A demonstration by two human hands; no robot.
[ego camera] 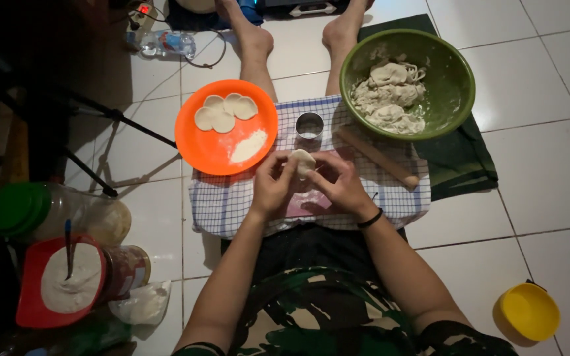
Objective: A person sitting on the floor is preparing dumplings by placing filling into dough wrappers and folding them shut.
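- Both hands pinch one dough disc (303, 161): my left hand (272, 186) and right hand (339, 184) close their fingertips on its edges, above the checked cloth (225, 201) on my lap.
- Orange plate (216, 148), just left of the disc, holds cut dough rounds (224, 111) that overlap, three or four, I cannot tell which, and one small heap of flour (248, 146).
- Green bowl (453, 82), up right on a dark cloth (460, 161), holds a rough lump of dough (390, 97); its wall is smeared.
- Metal ring cutter (309, 126) stands on the checked cloth beyond my hands; one rolling pin (377, 157) lies slanted beside it, running toward the bowl.
- Red tub (31, 310), lower left, holds white flour with a spoon (68, 247) standing in it.
- One yellow cup (529, 311) sits lower right on the floor tiles, well apart; its inside looks bare.
- Jars beside the red tub are dim and partly cut off; their contents are hard to read.
- Pink sheet (308, 203) under my hands is mostly hidden.
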